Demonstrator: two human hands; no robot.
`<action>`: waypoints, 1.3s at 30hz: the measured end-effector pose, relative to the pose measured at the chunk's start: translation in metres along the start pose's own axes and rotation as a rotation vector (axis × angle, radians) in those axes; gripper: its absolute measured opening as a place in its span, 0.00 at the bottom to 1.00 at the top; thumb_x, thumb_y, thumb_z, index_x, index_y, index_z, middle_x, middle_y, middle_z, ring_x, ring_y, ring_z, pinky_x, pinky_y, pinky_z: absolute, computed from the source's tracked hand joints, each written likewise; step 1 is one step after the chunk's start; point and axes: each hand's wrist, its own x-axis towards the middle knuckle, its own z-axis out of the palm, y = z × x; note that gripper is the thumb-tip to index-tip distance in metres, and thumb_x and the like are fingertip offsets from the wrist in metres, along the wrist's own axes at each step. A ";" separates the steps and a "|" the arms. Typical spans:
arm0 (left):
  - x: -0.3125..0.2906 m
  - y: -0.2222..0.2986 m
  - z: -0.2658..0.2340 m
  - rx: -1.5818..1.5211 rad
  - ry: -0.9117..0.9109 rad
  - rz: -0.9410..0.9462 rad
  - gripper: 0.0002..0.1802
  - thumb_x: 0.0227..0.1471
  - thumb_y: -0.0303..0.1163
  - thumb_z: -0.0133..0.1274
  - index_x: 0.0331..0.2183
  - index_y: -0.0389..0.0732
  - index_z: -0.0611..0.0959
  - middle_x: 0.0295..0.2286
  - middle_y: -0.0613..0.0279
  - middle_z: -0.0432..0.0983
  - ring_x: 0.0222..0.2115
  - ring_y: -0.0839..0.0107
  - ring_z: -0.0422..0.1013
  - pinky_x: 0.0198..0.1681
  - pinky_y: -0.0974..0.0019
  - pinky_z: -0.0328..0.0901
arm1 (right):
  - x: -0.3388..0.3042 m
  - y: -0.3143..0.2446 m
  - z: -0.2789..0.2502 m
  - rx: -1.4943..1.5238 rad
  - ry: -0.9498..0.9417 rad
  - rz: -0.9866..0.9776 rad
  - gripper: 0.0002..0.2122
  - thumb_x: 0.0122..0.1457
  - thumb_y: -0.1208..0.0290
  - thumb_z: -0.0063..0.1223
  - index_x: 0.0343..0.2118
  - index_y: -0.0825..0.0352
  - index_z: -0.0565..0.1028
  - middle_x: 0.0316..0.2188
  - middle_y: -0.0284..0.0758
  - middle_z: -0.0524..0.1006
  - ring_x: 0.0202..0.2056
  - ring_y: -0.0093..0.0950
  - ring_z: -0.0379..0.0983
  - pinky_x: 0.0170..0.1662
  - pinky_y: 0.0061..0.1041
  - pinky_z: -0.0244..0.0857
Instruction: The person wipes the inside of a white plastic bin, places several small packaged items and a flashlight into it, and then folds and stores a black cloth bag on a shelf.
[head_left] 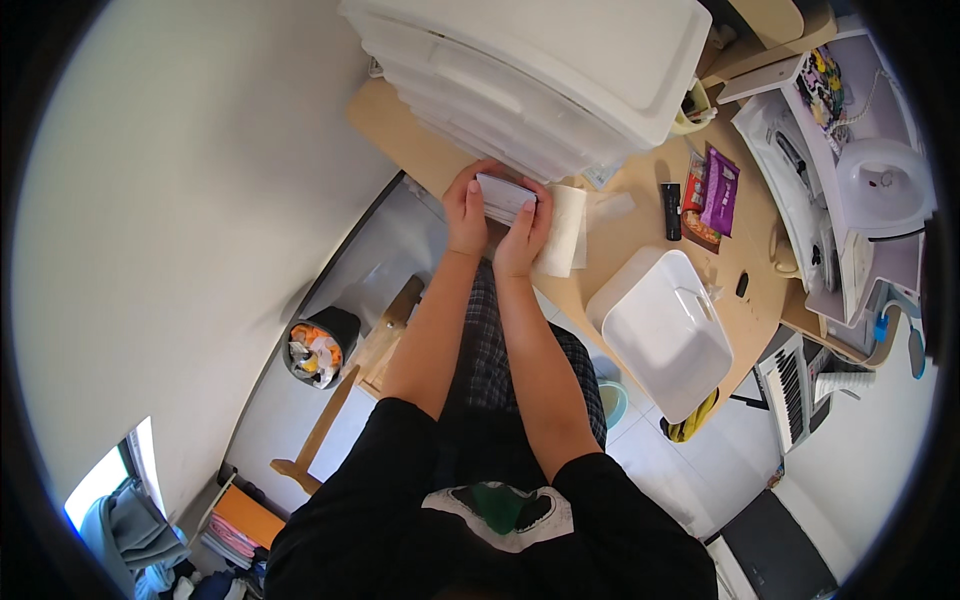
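Observation:
Both of my hands are wrapped round a pale, flat, rectangular object (505, 196) with a darker edge; its exact kind cannot be made out. My left hand (464, 212) grips its left end, the thumb lying on top. At the right end, my right hand (526, 234) holds it in the same way, its thumb on the upper face. The object is held at the near edge of the wooden table (635, 215), just in front of a white plastic drawer unit (540, 60). Beside my right hand lies a roll of white paper towel (563, 230).
To the right stand a white plastic tub (672, 350), a black flashlight (671, 212) and a purple snack packet (720, 190). A white shelf with a round mirror (880, 185) borders the table. Lower left are a dark waste bin (342, 330) and a wooden chair (385, 340).

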 end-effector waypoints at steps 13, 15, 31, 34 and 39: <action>-0.008 0.020 -0.008 0.046 -0.126 0.006 0.31 0.54 0.50 0.36 0.49 0.34 0.67 0.40 0.54 0.68 0.42 0.65 0.64 0.49 0.65 0.56 | 0.000 0.001 -0.009 0.159 -0.199 0.090 0.18 0.60 0.57 0.37 0.41 0.70 0.67 0.41 0.38 0.68 0.43 0.29 0.63 0.49 0.26 0.54; -0.007 0.021 -0.006 0.134 -0.151 -0.062 0.23 0.54 0.44 0.39 0.43 0.34 0.71 0.35 0.56 0.69 0.38 0.67 0.65 0.47 0.66 0.57 | -0.002 -0.001 -0.006 0.081 -0.032 0.189 0.15 0.60 0.61 0.34 0.37 0.69 0.69 0.36 0.36 0.71 0.39 0.27 0.65 0.45 0.25 0.58; -0.049 0.104 0.014 -0.074 0.306 -0.522 0.18 0.52 0.39 0.37 0.25 0.35 0.74 0.22 0.61 0.69 0.24 0.72 0.66 0.27 0.69 0.62 | -0.036 -0.110 -0.046 -0.286 -0.108 -0.160 0.15 0.55 0.63 0.44 0.41 0.70 0.64 0.34 0.40 0.68 0.38 0.32 0.65 0.46 0.27 0.57; -0.084 0.142 0.020 -0.065 0.242 -0.732 0.18 0.51 0.39 0.38 0.24 0.34 0.75 0.21 0.60 0.70 0.23 0.71 0.66 0.27 0.68 0.62 | -0.046 -0.170 -0.100 -0.321 -0.411 -0.028 0.23 0.50 0.67 0.54 0.47 0.71 0.61 0.39 0.43 0.68 0.42 0.36 0.66 0.48 0.29 0.57; -0.113 0.146 0.073 0.075 -0.001 -0.934 0.23 0.53 0.42 0.37 0.26 0.30 0.74 0.24 0.56 0.72 0.27 0.69 0.67 0.34 0.68 0.63 | -0.063 -0.177 -0.188 -0.400 -0.354 0.423 0.29 0.47 0.75 0.57 0.52 0.73 0.58 0.42 0.44 0.70 0.42 0.32 0.69 0.44 0.28 0.64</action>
